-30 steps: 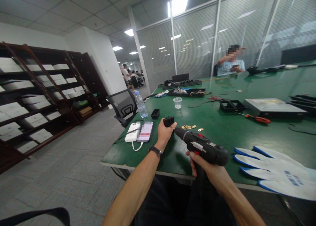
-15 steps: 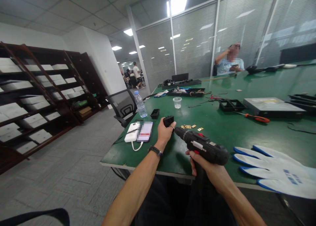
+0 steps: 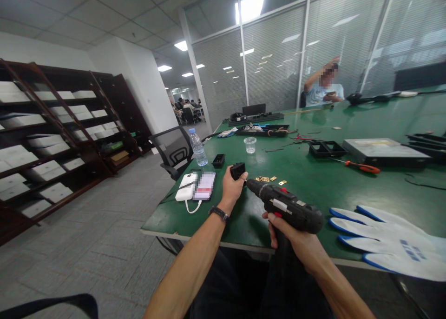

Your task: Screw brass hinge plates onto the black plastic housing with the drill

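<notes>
My left hand (image 3: 232,185) is closed around a small black plastic box (image 3: 238,170), holding it just above the table. My right hand (image 3: 291,237) grips a black cordless drill (image 3: 287,207) by its handle, one finger near the red trigger. The drill points left, its tip right at the side of the box by my left thumb; whether it touches the box or a screw there is too small to tell. Several brass-coloured plates (image 3: 273,178) lie on the table behind the drill's chuck. Another black box (image 3: 219,160) sits to the left.
A white power bank (image 3: 186,187) is cabled to a phone (image 3: 205,186) at the left, near a water bottle (image 3: 198,148). Beyond stands a clear cup (image 3: 250,145). White-and-blue gloves (image 3: 400,240) and a screwdriver (image 3: 362,167) lie at the right. A person (image 3: 324,89) sits across the table.
My hands, the drill and the black box hold almost the same place. In the far background, a walking person has gone out of sight.
</notes>
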A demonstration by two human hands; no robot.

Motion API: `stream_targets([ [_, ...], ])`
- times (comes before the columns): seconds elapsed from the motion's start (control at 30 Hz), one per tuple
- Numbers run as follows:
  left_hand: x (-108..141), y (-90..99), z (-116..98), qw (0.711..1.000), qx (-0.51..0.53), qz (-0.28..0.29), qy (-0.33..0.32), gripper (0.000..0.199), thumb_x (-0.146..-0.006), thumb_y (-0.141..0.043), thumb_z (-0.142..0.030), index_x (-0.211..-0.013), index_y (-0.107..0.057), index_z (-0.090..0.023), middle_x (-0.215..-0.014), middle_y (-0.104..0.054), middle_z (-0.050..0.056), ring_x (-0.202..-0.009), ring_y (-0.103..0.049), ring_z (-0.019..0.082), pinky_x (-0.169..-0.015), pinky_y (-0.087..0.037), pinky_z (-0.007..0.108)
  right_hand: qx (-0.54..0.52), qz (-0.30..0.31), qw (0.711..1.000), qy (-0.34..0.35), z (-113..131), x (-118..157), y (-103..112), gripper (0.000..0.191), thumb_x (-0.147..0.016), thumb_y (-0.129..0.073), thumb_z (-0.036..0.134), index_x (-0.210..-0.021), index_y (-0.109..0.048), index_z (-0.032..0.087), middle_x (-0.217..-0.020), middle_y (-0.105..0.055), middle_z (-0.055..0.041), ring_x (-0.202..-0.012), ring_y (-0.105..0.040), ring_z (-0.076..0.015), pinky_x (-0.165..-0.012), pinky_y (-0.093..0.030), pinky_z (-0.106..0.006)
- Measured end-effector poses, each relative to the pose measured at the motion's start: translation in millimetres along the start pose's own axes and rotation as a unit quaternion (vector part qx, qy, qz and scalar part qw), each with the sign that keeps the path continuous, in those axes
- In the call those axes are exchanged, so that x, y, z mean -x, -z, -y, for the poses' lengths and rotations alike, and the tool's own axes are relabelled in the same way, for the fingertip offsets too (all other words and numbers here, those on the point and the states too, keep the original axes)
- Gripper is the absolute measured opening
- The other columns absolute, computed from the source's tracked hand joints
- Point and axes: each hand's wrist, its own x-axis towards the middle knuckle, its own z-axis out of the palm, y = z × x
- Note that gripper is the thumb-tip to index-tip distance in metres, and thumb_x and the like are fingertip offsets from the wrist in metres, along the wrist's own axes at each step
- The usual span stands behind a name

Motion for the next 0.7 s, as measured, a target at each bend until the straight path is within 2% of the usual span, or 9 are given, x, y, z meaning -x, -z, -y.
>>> stream_targets([
  [0.7, -1.3, -1.2, 3.7, 1.0, -0.005, -0.004, -0.003, 0.028, -0.078, -0.077, -0.03, -0.099, -0.063, -0.018, -0.097, -0.068, 0.005, -0.09, -0.061, 0.018, -0.085, -0.047, 0.03, 0.02, 0.003, 1.0, 0.003, 1.5, 0.0, 0.1, 0.053, -0.087, -0.066, 0.066, -0.068, -0.064, 0.017, -0.069, -0.064, -0.0056, -0.06, -0.059, -0.0168, -0.061, -0.046, -0.03],
])
